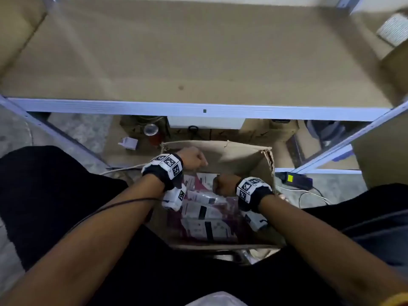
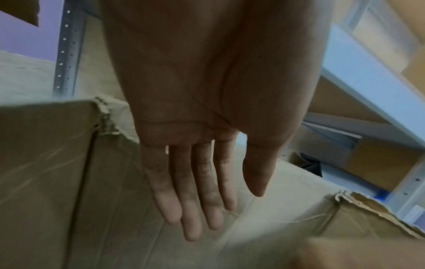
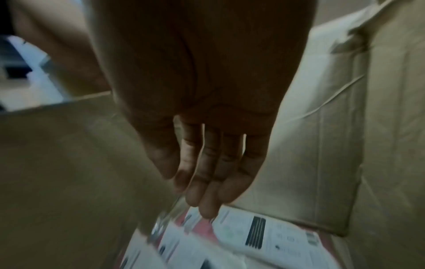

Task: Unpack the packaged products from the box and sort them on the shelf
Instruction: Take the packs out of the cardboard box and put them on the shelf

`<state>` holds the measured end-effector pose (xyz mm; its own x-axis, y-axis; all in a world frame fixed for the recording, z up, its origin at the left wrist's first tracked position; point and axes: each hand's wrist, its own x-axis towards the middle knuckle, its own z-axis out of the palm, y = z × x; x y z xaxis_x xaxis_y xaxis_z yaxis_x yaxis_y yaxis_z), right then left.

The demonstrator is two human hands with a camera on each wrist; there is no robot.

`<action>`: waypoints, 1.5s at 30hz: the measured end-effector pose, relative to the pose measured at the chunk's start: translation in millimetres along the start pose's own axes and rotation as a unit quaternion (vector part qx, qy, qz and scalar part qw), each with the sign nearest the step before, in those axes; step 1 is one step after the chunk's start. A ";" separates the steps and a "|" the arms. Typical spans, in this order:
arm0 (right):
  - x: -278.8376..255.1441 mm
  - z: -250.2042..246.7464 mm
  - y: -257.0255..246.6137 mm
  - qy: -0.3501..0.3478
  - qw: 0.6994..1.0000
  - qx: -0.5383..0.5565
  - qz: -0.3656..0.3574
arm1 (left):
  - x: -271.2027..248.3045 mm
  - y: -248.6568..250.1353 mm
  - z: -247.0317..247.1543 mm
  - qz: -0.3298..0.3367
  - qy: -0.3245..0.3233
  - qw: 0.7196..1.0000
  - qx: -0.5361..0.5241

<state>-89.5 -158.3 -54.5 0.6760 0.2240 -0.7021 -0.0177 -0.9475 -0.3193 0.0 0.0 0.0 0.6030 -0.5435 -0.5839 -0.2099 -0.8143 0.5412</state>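
An open cardboard box [image 1: 242, 155] stands on the floor between my knees, under the front edge of a bare brown shelf board [image 1: 198, 62]. Several white and pink packaged products [image 1: 205, 213] lie flat inside it. My left hand [image 1: 192, 160] hovers at the box's far left rim; in the left wrist view the left hand [image 2: 230, 209] is empty with straight fingers over the box wall [image 2: 57, 182]. My right hand [image 1: 223, 184] reaches down into the box. Its straight fingers [image 3: 195, 196] point at a package [image 3: 264, 234] just below and hold nothing.
A red can [image 1: 152, 131], a small white carton [image 1: 129, 142] and brown boxes [image 1: 269, 131] sit under the shelf. A black adapter [image 1: 291, 178] and cables lie on the floor right of the box. Another box [image 1: 393, 29] occupies the shelf's far right corner.
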 end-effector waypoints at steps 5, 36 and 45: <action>18.3 41.5 -23.8 -0.091 0.993 -0.066 -0.020 | 4.3 -22.4 1.1 -0.056 0.005 0.996 -0.071; 21.0 69.6 -23.2 -0.019 0.996 -0.082 0.012 | -26.4 -32.1 22.3 -0.074 0.038 0.984 -0.159; 27.6 77.6 -25.6 -0.042 0.993 -0.106 0.014 | -30.6 -28.5 25.2 -0.079 0.031 0.984 -0.154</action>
<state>-127.6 -110.1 -115.1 0.6127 0.2060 -0.7630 0.1254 -0.9785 -0.1635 -31.8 34.7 -12.8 0.6568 -0.3944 -0.6426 0.1282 -0.7815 0.6106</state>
